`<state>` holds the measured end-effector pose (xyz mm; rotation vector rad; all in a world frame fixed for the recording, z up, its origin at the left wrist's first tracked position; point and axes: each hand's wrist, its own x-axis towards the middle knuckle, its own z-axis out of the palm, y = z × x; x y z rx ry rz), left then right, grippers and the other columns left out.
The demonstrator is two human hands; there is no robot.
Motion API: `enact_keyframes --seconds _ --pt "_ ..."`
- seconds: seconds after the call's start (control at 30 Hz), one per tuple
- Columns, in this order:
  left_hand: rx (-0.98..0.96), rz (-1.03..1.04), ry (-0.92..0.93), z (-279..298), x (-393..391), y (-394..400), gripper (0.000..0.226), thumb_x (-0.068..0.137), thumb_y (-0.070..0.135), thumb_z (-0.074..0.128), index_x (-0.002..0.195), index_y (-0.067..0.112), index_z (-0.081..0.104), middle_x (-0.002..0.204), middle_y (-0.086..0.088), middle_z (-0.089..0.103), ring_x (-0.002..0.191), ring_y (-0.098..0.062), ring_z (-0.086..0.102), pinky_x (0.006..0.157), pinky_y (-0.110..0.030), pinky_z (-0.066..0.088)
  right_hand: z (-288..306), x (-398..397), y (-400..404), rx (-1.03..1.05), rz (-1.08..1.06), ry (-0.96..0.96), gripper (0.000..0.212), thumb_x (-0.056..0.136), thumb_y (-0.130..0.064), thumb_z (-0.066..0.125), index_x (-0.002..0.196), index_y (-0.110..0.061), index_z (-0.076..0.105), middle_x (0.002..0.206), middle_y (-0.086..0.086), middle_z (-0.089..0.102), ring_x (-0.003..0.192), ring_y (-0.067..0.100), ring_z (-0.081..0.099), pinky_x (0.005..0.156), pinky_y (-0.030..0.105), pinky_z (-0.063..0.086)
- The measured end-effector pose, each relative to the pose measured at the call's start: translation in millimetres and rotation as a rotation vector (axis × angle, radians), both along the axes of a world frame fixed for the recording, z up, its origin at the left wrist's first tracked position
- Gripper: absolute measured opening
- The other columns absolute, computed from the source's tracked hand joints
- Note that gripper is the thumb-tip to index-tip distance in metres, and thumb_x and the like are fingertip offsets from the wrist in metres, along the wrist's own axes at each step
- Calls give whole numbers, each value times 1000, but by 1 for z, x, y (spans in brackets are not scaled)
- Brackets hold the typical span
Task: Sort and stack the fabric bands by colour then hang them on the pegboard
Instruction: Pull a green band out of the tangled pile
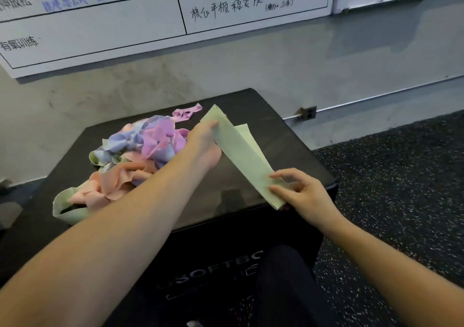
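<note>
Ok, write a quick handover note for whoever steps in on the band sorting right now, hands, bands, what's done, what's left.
Left hand: grip on the far end of a green band.
Right hand: pinches its near end; the band is stretched flat above the black soft box.
One flattened green band already lies on the box beneath it.
Mixed pile of purple, blue, peach and green bands sits unsorted at the box's left.
Left: lay this one on the green stack, sort the other colours, hang everything. No pegboard is in view.
</note>
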<state>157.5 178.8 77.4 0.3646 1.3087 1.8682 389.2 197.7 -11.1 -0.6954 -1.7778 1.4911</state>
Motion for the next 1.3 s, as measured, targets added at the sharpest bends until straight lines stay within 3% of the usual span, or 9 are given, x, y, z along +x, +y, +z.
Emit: enact_keyframes --seconds 0.1,0.23,0.37,0.47,0.57,0.7,0.93,1.13,1.3 --pt "-51 50 13 -13 -11 31 48 84 5 63 132 4 59 125 -11 68 113 -29 67 106 -49 49 -3 7 15 61 8 -47 17 92 -2 68 92 -18 76 87 -1 75 76 -1 62 75 12 46" --pt "-136 61 68 -35 -41 75 82 56 4 63 137 13 53 138 -15 56 121 -37 61 102 -54 50 -11 19 40 101 211 -183 50 89 11 51 114 -29 69 91 7 71 63 16 51 59 19 41" --pt "-138 76 8 -59 -71 111 102 37 -9 59 137 7 45 135 -20 57 107 -42 69 93 -61 53 -21 14 64 276 120 -203 31 87 -6 70 102 -32 75 100 -9 75 80 1 66 77 15 47" --pt "-156 80 -105 -71 -85 129 127 15 -11 68 137 13 42 138 -17 56 97 -46 72 84 -73 51 -29 5 82 723 -26 -211 15 85 -38 68 94 -33 79 104 -16 64 98 10 56 90 26 44" --pt "-191 79 -120 -72 -82 140 88 55 -2 73 138 14 45 135 -17 60 96 -41 73 75 -62 56 -31 -4 100 930 -134 -237 19 81 -40 65 93 -36 79 111 -14 61 108 13 48 93 34 34" --pt "-263 75 41 -56 -61 141 40 96 13 59 135 7 51 121 -15 69 80 -29 77 52 -38 59 -23 -16 113 843 -57 -84 22 85 -30 62 98 -24 79 90 -14 71 92 9 56 87 31 43" --pt "-410 1 471 -68 -71 155 28 97 18 63 123 27 58 120 0 65 99 -19 59 81 -37 44 -46 -29 135 1033 93 -194 16 86 -25 63 96 -23 76 100 -8 68 95 15 60 80 39 48" --pt "-415 -23 480 -92 -83 163 18 100 11 60 116 20 57 110 -2 68 94 -19 71 60 -31 59 -69 -39 140 950 205 -231 14 89 -26 66 101 -25 73 96 -10 68 91 14 62 81 38 48" --pt "-430 5 497 -104 -89 174 18 100 10 61 117 18 60 109 -2 66 99 -20 69 84 -38 61 -76 -37 139 989 202 -207 15 93 -34 66 99 -27 78 103 -10 65 98 12 58 83 32 45"
